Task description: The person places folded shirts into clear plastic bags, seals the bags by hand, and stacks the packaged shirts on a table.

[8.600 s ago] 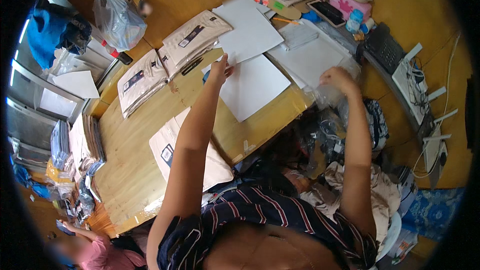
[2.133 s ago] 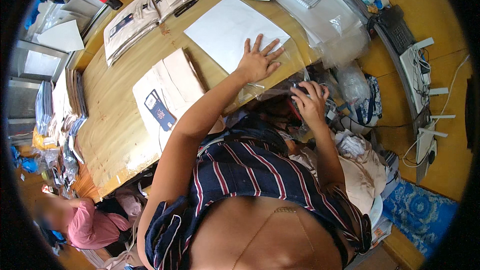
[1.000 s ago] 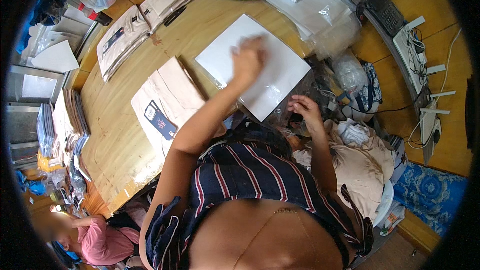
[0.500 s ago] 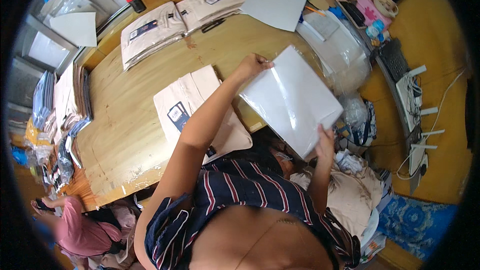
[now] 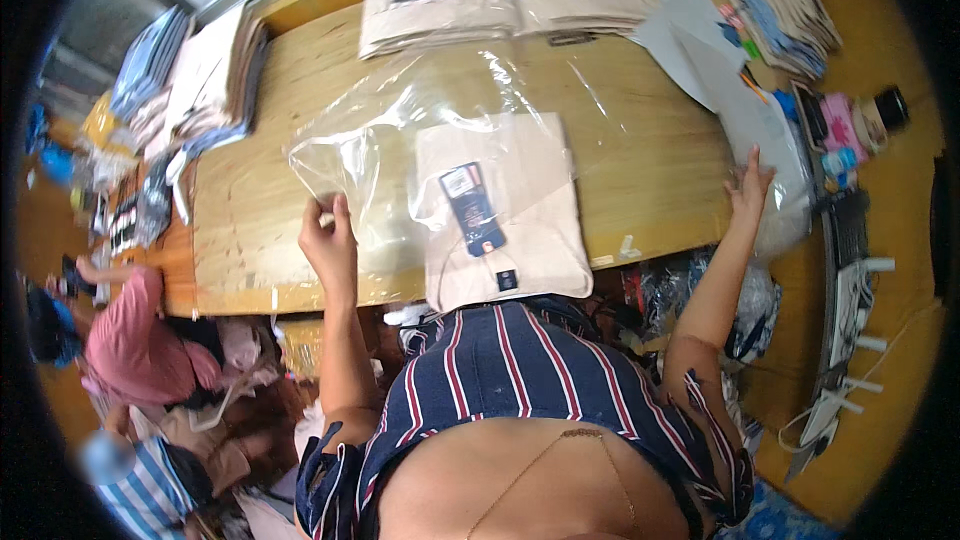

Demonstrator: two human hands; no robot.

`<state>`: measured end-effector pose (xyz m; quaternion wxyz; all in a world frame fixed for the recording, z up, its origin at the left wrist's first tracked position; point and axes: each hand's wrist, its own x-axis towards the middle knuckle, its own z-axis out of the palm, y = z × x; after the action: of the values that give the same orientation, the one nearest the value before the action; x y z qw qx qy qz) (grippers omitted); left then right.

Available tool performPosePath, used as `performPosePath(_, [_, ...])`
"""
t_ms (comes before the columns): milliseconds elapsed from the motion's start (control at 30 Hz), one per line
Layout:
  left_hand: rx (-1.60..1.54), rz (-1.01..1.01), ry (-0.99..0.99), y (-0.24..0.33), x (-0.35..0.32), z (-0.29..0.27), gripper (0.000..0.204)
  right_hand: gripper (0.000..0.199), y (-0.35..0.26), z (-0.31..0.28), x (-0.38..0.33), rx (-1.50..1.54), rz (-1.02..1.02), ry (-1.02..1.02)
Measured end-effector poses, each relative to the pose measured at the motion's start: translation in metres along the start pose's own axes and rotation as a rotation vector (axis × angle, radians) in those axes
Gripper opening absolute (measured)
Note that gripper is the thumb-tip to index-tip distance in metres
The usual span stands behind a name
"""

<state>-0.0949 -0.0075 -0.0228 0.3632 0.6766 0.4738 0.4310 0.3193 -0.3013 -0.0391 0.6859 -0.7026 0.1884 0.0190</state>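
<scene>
My left hand (image 5: 330, 235) pinches the edge of a transparent plastic bag (image 5: 375, 115) between thumb and fingers. The bag spreads over the table and partly covers a folded pale beige garment (image 5: 540, 180). A dark blue tag (image 5: 470, 215) lies on the garment, with a small dark label near its front edge. My right hand (image 5: 748, 188) is off to the right with its fingers apart, over or beside a pile of transparent bags (image 5: 785, 215). Whether it touches them I cannot tell.
Bagged beige garments (image 5: 440, 5) lie along the table's far edge (image 5: 330, 28). Folded clothes are stacked at left (image 5: 215, 80) and far right (image 5: 775, 10). White sheets (image 5: 685, 50) lie at the back right. Two people (image 5: 130, 340) are at the lower left.
The white sheet in a transparent bag has left my hands. My left hand has moved left and holds a bag spread out; my right hand has moved right, fingers apart. The view has turned.
</scene>
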Motion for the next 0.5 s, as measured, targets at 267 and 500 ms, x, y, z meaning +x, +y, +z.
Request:
performPosePath(267, [0.489,0.071,0.121,-0.033,-0.077,-0.049,0.013,0.06,0.026,0.119,-0.228,-0.843,-1.42,-0.73])
performPosePath(500, [0.857,0.126,0.148,-0.035,-0.058,-0.069,0.045,0.068,0.073,0.119,-0.198,-1.084,-0.914,-0.632])
